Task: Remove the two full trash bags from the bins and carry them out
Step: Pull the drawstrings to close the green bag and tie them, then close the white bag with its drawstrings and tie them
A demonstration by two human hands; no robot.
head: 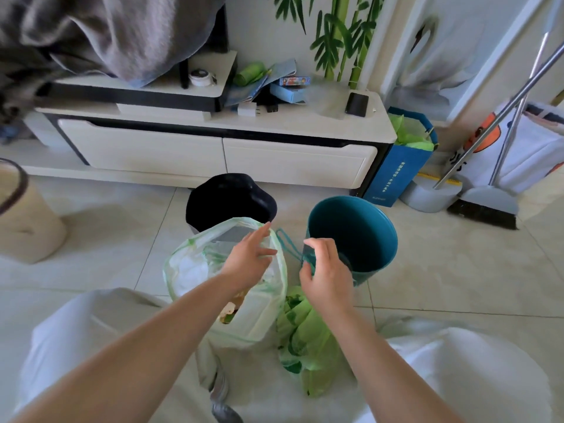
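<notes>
A pale, see-through trash bag [195, 270] full of waste stands on the floor in front of the black bin [229, 199], its mouth wide. My left hand [248, 259] rests on the bag's right rim with fingers spread. A green trash bag [308, 337] lies on the floor just right of the pale one, below the teal bin [363, 230]. My right hand [325, 270] is pinched on a teal drawstring [290, 245] that loops up from the green bag. Both bins look empty inside.
A white TV cabinet [213, 148] runs behind the bins. A blue paper bag [399, 166] with green stuffing, a dustpan [427, 193] and a broom [485, 209] stand at the right. A beige basket [21, 215] sits at the left. My knees fill the bottom.
</notes>
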